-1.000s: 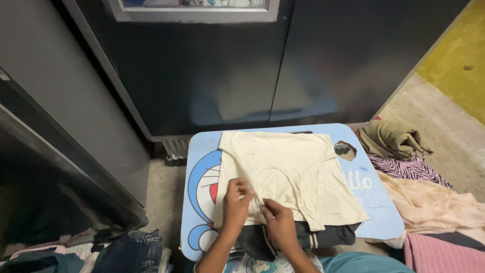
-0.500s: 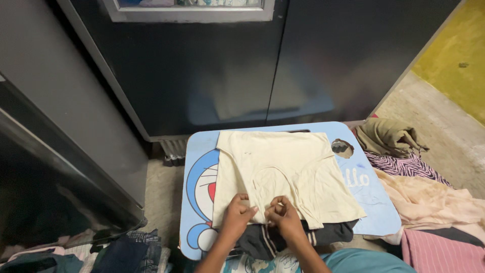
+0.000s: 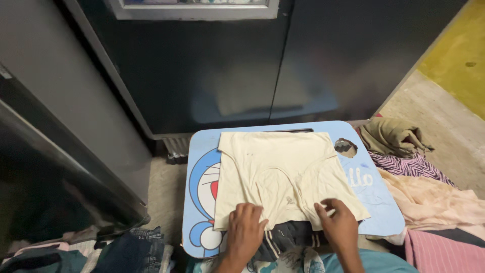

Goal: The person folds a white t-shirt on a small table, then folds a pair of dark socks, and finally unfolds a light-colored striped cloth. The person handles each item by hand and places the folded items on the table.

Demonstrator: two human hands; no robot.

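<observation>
Cream undershirt (image 3: 283, 174) flat on blue worktop (image 3: 376, 202); left hand (image 3: 246, 230) flat on hem, right hand (image 3: 341, 225) seemingly pinching hem.

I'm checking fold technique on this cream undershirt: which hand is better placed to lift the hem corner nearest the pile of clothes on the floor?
Probably the right hand: its fingers already rest on the cream undershirt near that corner, while the left hand lies flat at the opposite side.

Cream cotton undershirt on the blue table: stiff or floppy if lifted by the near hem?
Likely floppy: the cream cotton undershirt lies flat with soft creases. Probably light, thin fabric. It may slide, since the near hem rests on a dark striped garment.
</observation>
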